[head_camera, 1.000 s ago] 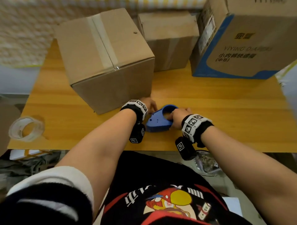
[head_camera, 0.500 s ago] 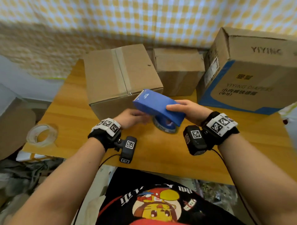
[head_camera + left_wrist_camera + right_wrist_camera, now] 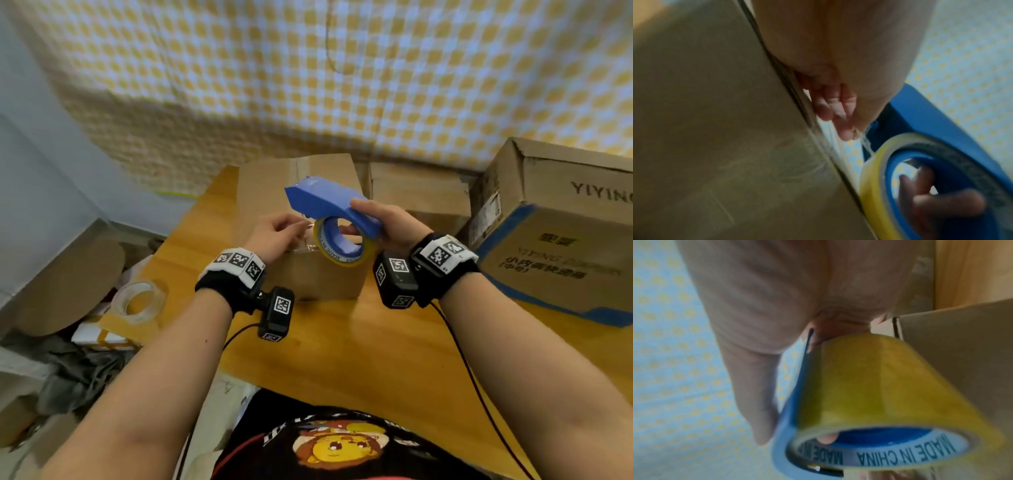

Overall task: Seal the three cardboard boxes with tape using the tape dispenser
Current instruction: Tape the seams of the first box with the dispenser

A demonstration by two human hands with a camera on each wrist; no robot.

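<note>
My right hand (image 3: pixel 383 222) grips the blue tape dispenser (image 3: pixel 329 202), fingers through the core of its yellowish tape roll (image 3: pixel 342 245), lifted above the table. My left hand (image 3: pixel 284 233) pinches the clear loose tape end (image 3: pixel 865 141) beside the roll (image 3: pixel 877 178). Behind them a plain cardboard box (image 3: pixel 322 277) with a taped top seam stands on the wooden table (image 3: pixel 359 349). A second plain box (image 3: pixel 418 192) stands further back. A large box printed in blue (image 3: pixel 555 240) sits at the right. In the right wrist view the roll (image 3: pixel 879 394) fills the frame.
A spare roll of clear tape (image 3: pixel 140 301) lies at the table's left front corner. Brown cardboard (image 3: pixel 68 281) and clutter sit off the table's left edge. A yellow checked curtain (image 3: pixel 342 85) hangs behind the table.
The dispenser went from lying on the table to being lifted in my right hand. My left hand moved to the roll and took hold of the tape end. My head tilted up.
</note>
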